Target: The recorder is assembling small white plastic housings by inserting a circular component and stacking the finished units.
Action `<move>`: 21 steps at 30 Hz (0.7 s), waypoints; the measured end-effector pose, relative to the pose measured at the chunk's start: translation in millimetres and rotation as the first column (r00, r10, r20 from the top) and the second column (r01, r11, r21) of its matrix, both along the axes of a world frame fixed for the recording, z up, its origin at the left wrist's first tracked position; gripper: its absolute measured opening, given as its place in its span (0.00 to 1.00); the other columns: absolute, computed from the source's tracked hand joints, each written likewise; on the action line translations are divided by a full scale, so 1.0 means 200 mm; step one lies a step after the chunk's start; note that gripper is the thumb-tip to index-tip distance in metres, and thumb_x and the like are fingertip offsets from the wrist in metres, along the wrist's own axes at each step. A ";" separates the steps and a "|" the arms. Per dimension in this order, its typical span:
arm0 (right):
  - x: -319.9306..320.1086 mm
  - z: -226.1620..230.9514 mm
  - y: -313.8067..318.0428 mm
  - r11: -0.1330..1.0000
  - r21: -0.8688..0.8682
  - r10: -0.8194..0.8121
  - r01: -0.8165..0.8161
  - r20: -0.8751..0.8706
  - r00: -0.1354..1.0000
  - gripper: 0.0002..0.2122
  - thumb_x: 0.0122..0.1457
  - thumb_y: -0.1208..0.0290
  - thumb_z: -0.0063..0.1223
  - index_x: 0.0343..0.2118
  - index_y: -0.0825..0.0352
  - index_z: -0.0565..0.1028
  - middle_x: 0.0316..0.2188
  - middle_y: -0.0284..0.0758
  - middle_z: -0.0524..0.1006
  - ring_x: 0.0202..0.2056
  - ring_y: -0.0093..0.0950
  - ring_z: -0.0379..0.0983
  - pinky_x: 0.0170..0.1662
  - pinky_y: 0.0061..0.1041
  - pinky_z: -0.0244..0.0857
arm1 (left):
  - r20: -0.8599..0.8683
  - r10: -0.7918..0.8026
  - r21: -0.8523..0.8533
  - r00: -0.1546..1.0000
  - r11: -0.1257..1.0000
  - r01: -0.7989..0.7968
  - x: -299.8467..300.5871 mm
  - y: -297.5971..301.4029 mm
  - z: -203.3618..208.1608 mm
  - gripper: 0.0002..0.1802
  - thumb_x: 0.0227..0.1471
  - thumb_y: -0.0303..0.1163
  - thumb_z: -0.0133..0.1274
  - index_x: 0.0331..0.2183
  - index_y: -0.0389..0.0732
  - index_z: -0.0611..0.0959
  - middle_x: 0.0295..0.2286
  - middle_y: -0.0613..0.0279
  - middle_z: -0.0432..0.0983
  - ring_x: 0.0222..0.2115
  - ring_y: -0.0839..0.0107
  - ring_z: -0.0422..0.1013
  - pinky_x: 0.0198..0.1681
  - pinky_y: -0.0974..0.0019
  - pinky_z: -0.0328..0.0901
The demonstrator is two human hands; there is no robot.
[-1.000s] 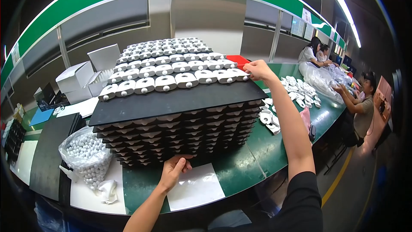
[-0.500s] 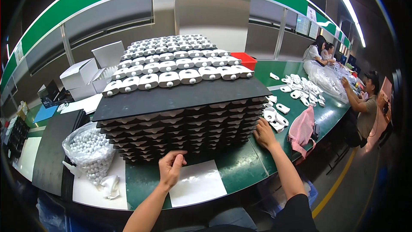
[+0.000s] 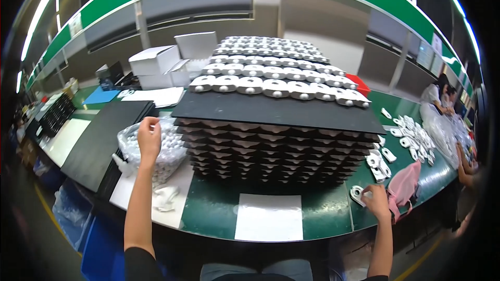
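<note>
My left hand is raised over the near left side of a clear bag full of small white balls. Its fingers are curled together, and whatever they may hold is hidden. At the right, my right hand pinches the edge of a white plastic part with a round hole, low over the green table. Between my hands stands a tall stack of black sheets layered with similar white parts. Rows of white parts cover the back of its top sheet, each with a ball at its front end.
Loose white parts lie right of the stack, near a pink bag. A white paper sheet lies in front. Black boards, a small white bottle and white boxes are at left. Other people work far right.
The view has turned left. My left hand has gone from the front of the stack to the ball bag. My right hand has left the stack's right side and closed on a white part.
</note>
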State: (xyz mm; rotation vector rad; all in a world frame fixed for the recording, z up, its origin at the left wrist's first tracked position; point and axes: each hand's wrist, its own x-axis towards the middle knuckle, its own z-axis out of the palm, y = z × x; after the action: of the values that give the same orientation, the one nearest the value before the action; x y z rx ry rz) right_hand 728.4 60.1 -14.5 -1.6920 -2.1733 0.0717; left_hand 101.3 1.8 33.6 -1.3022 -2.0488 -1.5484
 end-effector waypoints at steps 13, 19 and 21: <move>-0.28 0.07 -0.12 0.990 0.077 0.128 -0.118 -0.142 0.982 0.08 0.39 0.76 0.57 0.22 0.71 0.71 0.20 0.42 0.70 0.22 0.37 0.67 0.27 0.32 0.60 | -0.253 -0.096 -0.657 0.963 0.747 -0.098 -0.11 0.06 -0.12 0.37 0.39 0.58 0.50 0.43 0.38 0.70 0.39 0.46 0.65 0.42 0.50 0.61 0.45 0.56 0.58; -0.46 -0.18 -0.08 0.988 0.138 0.136 -0.065 -0.610 0.781 0.03 0.47 0.78 0.50 0.22 0.71 0.69 0.16 0.32 0.66 0.18 0.20 0.61 0.22 0.19 0.54 | -0.357 -0.275 -0.732 0.893 0.676 -0.085 -0.10 0.09 -0.13 0.27 0.43 0.52 0.47 0.38 0.39 0.73 0.37 0.47 0.65 0.41 0.52 0.62 0.44 0.56 0.59; -0.50 -0.23 -0.09 0.994 0.102 0.102 -0.037 -0.748 0.656 0.05 0.51 0.76 0.48 0.23 0.71 0.68 0.16 0.26 0.64 0.19 0.14 0.58 0.21 0.17 0.52 | -0.391 -0.252 -0.731 0.885 0.669 -0.133 -0.06 0.09 -0.13 0.19 0.48 0.46 0.43 0.34 0.40 0.74 0.34 0.48 0.69 0.38 0.53 0.65 0.39 0.55 0.61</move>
State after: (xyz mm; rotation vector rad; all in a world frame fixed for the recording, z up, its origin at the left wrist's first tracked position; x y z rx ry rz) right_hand 627.8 42.8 -59.8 -1.2011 -1.5571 0.5985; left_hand 89.9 19.8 8.4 -1.7884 -2.3654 -0.2452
